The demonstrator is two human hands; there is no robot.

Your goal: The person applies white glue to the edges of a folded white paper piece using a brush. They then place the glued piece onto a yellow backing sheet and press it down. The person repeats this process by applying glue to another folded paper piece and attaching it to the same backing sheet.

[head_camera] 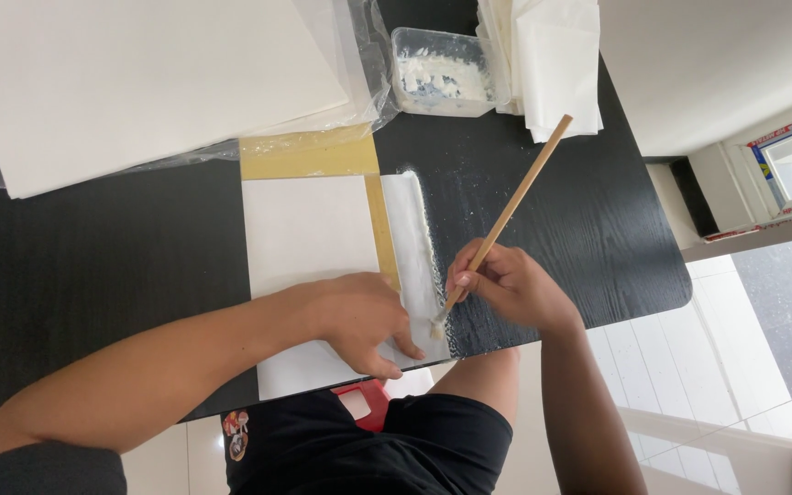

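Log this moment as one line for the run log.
left hand: pressing white sheet flat | right hand: grip on wooden brush, bristles at sheet's right strip | paste tub: behind, on black table

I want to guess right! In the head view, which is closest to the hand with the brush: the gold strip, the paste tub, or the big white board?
From the right hand:
1. Gold strip, just left.
2. Paste tub, table's far edge.
3. Big white board, far left corner.

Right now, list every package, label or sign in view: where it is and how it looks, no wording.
Plastic tub: table's far edge, clear, rectangular, smeared with white paste.
Clear plastic wrap: under the big white sheets, top left.
Printed strips: right, on a white frame, red and white.
No screens.
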